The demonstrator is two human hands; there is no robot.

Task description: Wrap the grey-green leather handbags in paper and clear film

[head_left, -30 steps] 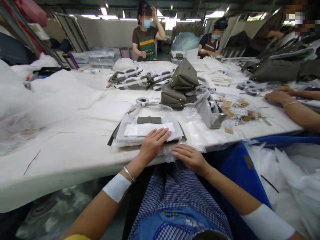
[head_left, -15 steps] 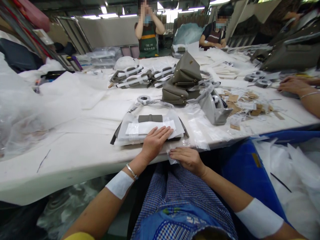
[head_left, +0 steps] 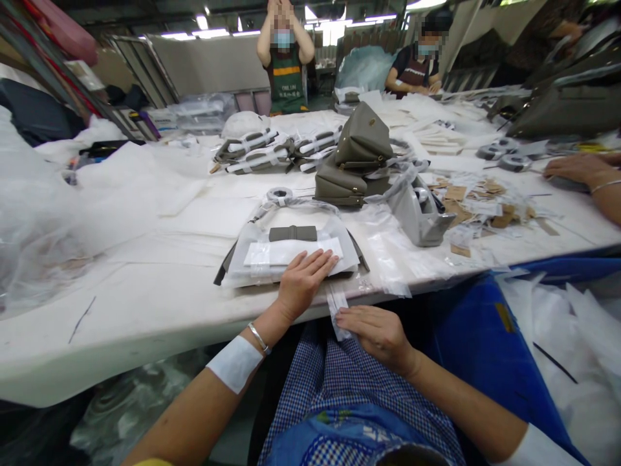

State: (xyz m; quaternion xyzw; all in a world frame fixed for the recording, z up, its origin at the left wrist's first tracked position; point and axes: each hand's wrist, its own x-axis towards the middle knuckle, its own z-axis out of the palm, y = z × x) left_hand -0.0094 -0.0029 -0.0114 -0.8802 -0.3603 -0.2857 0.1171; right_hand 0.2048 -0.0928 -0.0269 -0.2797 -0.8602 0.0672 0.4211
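A grey-green handbag wrapped in white sheet (head_left: pixel 237 259) lies flat near the table's front edge. A white strip (head_left: pixel 272 254) with clear tape crosses it below a dark flap piece (head_left: pixel 292 233). My left hand (head_left: pixel 305 285) rests flat on the bag's lower right part, fingers stretched out. At the table edge, lower and to the right, my right hand (head_left: pixel 378 331) has its fingers pressed together on a clear plastic strip (head_left: pixel 337 304) that hangs over the edge. The handle above the bag is wrapped in plastic, with a tape roll (head_left: pixel 280 194) beside it.
Behind are stacked grey-green bags (head_left: pixel 361 139) and wrapped bags (head_left: pixel 262 152). A grey bag (head_left: pixel 427 223) and brown tags (head_left: pixel 504 213) lie to the right. A blue bin (head_left: pixel 475 330) holds white plastic. Two people in masks work opposite; another person's hand (head_left: pixel 577 169) is at right.
My right hand has moved down, toward my body, and more of the plastic strip shows. My left hand stays on the bag. The standing person opposite has shifted slightly left.
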